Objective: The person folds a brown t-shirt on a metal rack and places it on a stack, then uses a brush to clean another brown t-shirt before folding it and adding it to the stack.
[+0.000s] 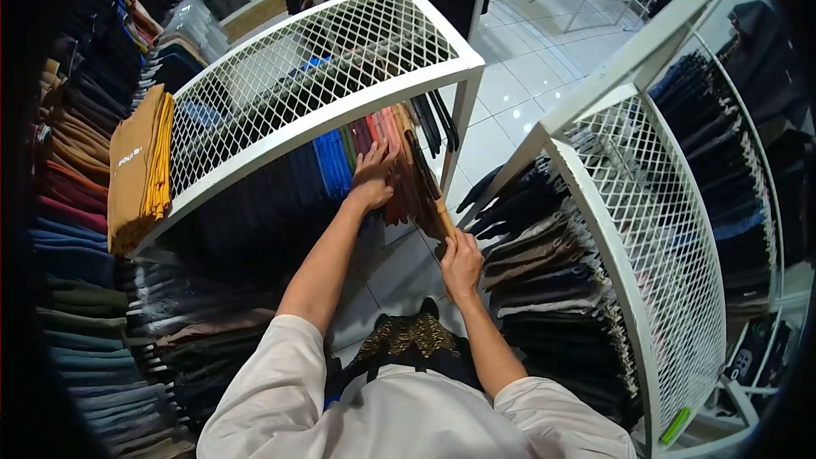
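Note:
My left hand (pixel 374 178) reaches under the edge of the white mesh-topped rack (pixel 323 119). Its fingers are stretched out against the row of hanging garments, by the pink garment (pixel 387 126) and the dark red ones. My right hand (pixel 461 265) is closed around the lower end of a tan folded garment (pixel 444 219), which slants out from the row toward me. Brown fabric hangs between the two hands. Left of my left hand, bright blue garments (pixel 330 161) and green ones hang on the same rack.
A second mesh-topped rack (pixel 654 246) stands at my right, with dark trousers (pixel 544 289) hanging beneath. Folded mustard shirts (pixel 136 170) lie on the first rack's left end. Stacked coloured clothes (pixel 85 289) line the left side. White tiled floor (pixel 518 76) runs between the racks.

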A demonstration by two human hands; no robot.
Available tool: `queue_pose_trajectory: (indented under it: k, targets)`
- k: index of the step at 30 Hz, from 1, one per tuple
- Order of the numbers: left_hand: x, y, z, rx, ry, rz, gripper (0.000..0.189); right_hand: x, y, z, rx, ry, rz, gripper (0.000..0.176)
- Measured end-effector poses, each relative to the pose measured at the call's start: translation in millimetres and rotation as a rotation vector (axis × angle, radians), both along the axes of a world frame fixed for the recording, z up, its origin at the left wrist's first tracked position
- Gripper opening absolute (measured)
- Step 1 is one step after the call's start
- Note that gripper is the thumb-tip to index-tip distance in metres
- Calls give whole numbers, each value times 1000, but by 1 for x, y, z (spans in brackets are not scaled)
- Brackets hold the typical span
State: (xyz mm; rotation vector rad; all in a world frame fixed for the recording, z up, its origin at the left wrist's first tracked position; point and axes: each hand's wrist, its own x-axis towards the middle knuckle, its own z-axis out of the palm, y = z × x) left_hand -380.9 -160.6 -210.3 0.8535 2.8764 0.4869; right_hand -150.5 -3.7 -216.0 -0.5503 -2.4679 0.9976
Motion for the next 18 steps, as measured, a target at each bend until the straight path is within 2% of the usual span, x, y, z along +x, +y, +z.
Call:
queue_pose_trajectory:
  k: [2,4,8,10,14,16,18]
  targets:
    - [8,-6,-7,142,-77,-36,74,13,1,0,0,-5,-21,25]
    - [22,-6,-1,130,-45,-72,74,27,0,3,-17,50,-43,23]
    - [50,-3,14,254,-159,-114,77,63,-1,14,5,19,-110,23]
    - [77,0,46,230,-162,-152,76,86,-5,31,21,52,-155,24]
    - [112,6,58,413,25,-266,73,135,-11,65,107,66,-211,20]
    - [127,11,72,436,34,-290,70,163,-14,86,151,66,-262,21]
    - [136,19,87,550,203,-344,69,191,-15,107,144,105,-306,20]
